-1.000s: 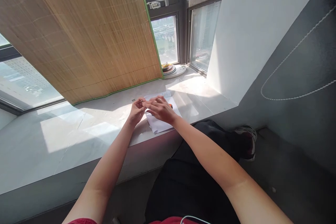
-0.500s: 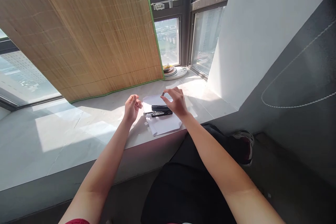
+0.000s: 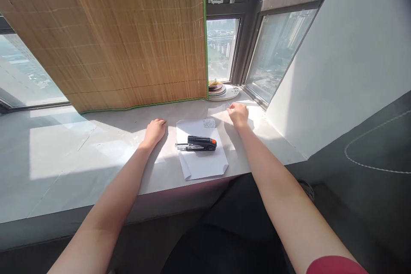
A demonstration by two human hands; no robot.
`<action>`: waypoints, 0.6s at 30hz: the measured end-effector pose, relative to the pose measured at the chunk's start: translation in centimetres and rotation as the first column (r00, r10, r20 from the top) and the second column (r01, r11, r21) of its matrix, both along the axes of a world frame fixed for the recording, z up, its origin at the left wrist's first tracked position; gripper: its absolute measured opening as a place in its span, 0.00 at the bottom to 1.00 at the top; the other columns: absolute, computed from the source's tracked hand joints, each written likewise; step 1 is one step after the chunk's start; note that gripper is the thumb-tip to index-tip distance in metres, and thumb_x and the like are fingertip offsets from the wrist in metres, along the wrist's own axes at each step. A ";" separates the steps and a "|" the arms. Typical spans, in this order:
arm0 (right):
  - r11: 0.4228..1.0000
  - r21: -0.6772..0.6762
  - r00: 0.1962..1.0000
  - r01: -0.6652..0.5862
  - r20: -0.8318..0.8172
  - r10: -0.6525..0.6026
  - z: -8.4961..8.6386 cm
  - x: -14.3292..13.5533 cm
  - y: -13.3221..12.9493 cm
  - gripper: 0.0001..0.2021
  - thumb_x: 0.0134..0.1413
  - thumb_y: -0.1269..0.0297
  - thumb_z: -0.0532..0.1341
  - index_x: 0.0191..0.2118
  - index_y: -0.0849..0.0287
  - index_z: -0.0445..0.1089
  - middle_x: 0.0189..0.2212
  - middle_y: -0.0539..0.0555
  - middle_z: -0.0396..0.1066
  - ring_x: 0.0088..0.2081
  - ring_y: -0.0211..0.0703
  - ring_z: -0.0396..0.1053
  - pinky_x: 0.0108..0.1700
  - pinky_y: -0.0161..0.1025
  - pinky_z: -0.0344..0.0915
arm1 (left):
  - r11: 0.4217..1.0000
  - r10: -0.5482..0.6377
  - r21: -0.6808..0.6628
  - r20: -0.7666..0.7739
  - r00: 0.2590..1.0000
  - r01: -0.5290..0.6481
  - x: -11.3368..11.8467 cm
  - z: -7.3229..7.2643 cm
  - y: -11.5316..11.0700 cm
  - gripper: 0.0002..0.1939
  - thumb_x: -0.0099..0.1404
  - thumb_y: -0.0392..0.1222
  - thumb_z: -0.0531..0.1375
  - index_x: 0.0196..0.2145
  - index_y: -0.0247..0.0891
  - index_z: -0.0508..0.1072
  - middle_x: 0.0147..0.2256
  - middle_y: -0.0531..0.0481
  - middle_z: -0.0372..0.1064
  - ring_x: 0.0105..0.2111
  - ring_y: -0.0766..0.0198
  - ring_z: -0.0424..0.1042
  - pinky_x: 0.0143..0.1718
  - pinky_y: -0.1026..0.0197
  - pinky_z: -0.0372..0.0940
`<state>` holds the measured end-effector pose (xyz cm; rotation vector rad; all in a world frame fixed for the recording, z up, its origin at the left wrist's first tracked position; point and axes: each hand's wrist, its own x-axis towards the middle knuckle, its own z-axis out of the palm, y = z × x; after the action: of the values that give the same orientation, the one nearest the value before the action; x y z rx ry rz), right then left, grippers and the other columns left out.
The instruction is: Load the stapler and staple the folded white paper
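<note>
A black stapler with an orange patch on its right end lies on white paper, its silver metal part sticking out to the left. Left of the paper, my left hand rests on the sill, palm down, its fingers curled together with nothing visible in them. My right hand is beyond the paper's far right corner, close to the stacked plates. Its fingers are pinched, with a thin, pale sliver at the tips, too small to make out. The stapler is apart from both hands.
A stack of plates stands on the pale window sill in the corner by the window. A bamboo blind hangs down to the sill at the left. A speckled patch shows near the paper's far edge. A white wall rises on the right.
My right hand has moved from above the stapler, where it pinched a small dark strip, to the right. My left hand has lowered onto the sill. The view has shifted.
</note>
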<state>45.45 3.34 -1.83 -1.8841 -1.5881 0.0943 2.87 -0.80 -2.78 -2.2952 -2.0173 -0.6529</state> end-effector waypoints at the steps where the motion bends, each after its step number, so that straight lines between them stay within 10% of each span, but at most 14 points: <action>1: 0.999 -0.032 1.000 -0.006 0.019 0.006 -0.3 0.2 0.5 0.07 0.64 0.64 0.62 0.39 0.57 0.78 0.40 0.61 0.80 0.50 0.57 0.71 0.56 0.51 0.63 | 1.000 -0.006 0.017 0.011 1.000 0.006 -0.2 0.0 0.1 0.19 0.73 0.39 0.55 0.50 0.40 0.86 0.55 0.36 0.80 0.55 0.42 0.76 0.59 0.46 0.68; 9: 0.999 0.000 0.999 -0.052 -0.010 0.052 -1.7 0.6 0.6 0.08 0.63 0.66 0.61 0.43 0.58 0.78 0.48 0.63 0.78 0.54 0.58 0.67 0.55 0.49 0.62 | 0.998 0.037 0.036 0.172 0.984 -0.044 -0.7 0.3 0.4 0.12 0.66 0.41 0.63 0.42 0.38 0.86 0.46 0.37 0.80 0.45 0.45 0.78 0.54 0.49 0.70; 18: 0.995 0.039 0.983 0.088 -0.166 -0.080 -1.1 0.8 -4.5 0.11 0.64 0.65 0.59 0.28 0.54 0.67 0.29 0.56 0.71 0.33 0.48 0.64 0.40 0.44 0.60 | 0.998 0.020 0.059 0.237 0.971 -0.035 -0.3 1.1 -0.6 0.04 0.63 0.36 0.63 0.30 0.42 0.75 0.40 0.38 0.78 0.45 0.43 0.74 0.52 0.46 0.67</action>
<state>46.20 -1.14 -2.94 -1.8549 -1.3872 0.1700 2.59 -1.39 -1.66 -2.2430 -2.0837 -1.0170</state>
